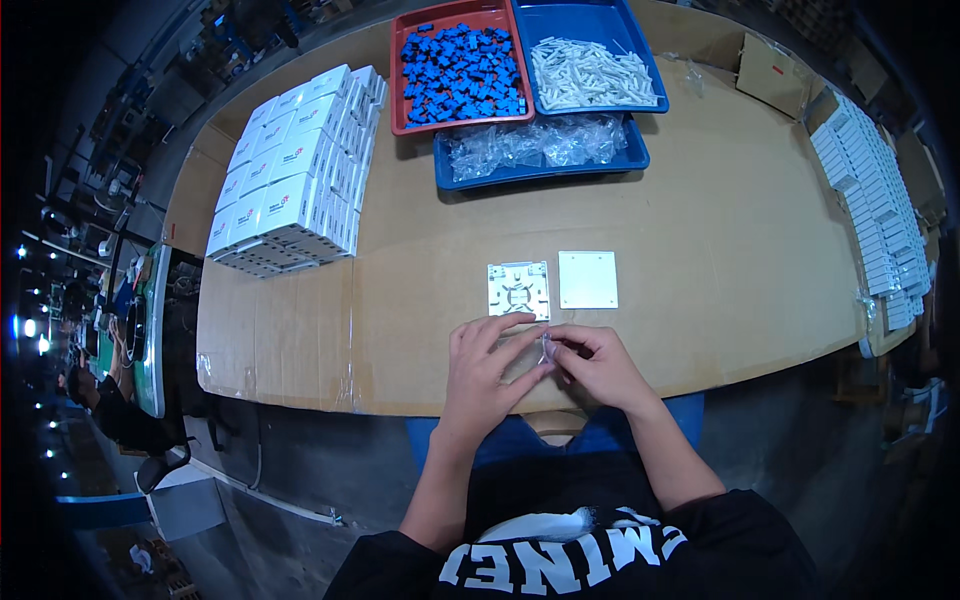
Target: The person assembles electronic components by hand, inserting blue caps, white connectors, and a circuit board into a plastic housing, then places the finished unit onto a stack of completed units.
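A small clear plastic bag [546, 350] is held between my two hands near the table's front edge. My right hand [602, 370] pinches it between thumb and bent fingers. My left hand [485, 372] has its thumb and forefinger on the bag's left side, the other fingers loosely curved. Whatever the bag contains is too small to make out. Just beyond my left fingertips lies a white square plastic box base [518, 283] with a round moulded pattern, its near edge partly covered by them. To its right is a flat white square cover [588, 280].
At the back stand a red tray [397, 100] of blue connectors, a blue tray [655, 75] of white slim parts and a blue tray [540, 178] of clear bags. White boxes [290, 160] are stacked at left, white pieces [875, 205] at right. Another person [120, 410] sits far left.
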`<state>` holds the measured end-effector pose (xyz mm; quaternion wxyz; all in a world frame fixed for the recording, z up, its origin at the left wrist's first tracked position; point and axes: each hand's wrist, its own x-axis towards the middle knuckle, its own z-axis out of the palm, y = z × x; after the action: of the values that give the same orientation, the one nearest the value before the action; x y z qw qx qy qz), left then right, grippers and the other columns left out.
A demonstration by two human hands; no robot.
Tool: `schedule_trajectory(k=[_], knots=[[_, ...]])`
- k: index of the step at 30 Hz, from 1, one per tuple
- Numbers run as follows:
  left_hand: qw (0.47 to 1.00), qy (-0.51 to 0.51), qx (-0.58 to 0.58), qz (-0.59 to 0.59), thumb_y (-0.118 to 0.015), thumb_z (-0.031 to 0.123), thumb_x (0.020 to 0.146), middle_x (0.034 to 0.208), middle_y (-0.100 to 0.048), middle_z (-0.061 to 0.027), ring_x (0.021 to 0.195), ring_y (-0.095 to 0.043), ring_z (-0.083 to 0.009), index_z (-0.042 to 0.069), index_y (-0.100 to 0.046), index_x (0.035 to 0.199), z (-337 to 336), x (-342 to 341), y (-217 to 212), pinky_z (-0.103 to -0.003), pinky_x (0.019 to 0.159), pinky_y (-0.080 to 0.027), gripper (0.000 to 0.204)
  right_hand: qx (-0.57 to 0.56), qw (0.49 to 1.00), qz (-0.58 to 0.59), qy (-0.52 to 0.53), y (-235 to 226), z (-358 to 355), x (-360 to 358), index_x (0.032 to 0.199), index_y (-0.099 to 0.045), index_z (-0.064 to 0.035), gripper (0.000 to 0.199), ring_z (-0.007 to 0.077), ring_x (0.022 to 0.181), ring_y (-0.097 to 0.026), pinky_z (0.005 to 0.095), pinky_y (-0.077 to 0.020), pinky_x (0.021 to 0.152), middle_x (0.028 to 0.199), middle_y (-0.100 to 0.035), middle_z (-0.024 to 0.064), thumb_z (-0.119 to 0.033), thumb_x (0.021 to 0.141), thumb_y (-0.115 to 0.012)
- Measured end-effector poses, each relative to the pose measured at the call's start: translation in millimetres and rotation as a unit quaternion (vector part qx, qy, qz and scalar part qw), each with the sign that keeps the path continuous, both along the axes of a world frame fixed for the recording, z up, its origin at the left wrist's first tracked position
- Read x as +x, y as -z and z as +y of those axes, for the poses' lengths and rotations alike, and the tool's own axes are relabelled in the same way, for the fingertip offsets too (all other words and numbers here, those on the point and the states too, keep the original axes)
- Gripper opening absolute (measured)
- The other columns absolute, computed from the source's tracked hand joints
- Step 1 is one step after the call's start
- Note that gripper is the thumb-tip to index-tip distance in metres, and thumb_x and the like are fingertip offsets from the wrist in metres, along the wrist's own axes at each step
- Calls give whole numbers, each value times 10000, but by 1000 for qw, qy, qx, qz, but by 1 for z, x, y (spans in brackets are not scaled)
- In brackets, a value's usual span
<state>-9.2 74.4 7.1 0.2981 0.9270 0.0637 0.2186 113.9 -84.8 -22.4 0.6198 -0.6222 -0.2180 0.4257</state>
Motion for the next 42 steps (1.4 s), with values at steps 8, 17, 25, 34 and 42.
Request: schedule_trajectory(k=[8, 17, 25, 34, 42], knots=[[995, -7, -99, 3, -868, 213, 770, 1211, -690, -64, 1142, -612, -290, 91, -736, 1209, -5, -4, 12, -405, 1005, -437, 474, 27, 998, 48, -8, -2, -2, 7, 1166, -692, 36, 182, 56, 663, -596, 220, -482, 590, 863, -707, 34, -47, 1010, -650], [997, 8, -80, 16, -865, 222, 772, 1144, -696, -69, 1100, -625, -290, 93, -724, 1217, -5, -3, 14, -413, 992, -424, 485, 4, 997, 65, -31, -3, -2, 9, 1079, -655, 43, 107, 71, 636, -613, 229, -490, 569, 816, -707, 49, -26, 998, -651], [995, -2, -100, 6, -868, 208, 786, 1097, -707, -69, 999, -653, -270, 70, -735, 1179, -8, -2, 18, -395, 916, -462, 437, -4, 999, 45, -8, -5, -3, 9, 1074, -664, 40, 104, 82, 689, -640, 241, -512, 621, 828, -714, 35, -32, 1000, -647], [876, 31, -475, 85, -751, 164, 966, 1115, -717, -71, 1035, -658, -146, -16, -680, 1276, -10, -7, 18, -291, 957, -506, 366, 104, 967, -224, -60, -18, -9, 17, 1074, -735, 15, 299, 199, 1095, -632, 343, -517, 960, 1415, -581, 133, -249, 1066, -595], [767, 74, -619, 148, -632, 175, 1058, 1054, -717, -47, 1010, -647, -98, -24, -680, 1265, -13, -7, 29, -246, 880, -509, 291, 89, 982, -163, -40, -23, -11, 15, 1011, -748, 19, 248, 209, 1008, -686, 342, -545, 883, 1269, -666, 140, -190, 1048, -619]])
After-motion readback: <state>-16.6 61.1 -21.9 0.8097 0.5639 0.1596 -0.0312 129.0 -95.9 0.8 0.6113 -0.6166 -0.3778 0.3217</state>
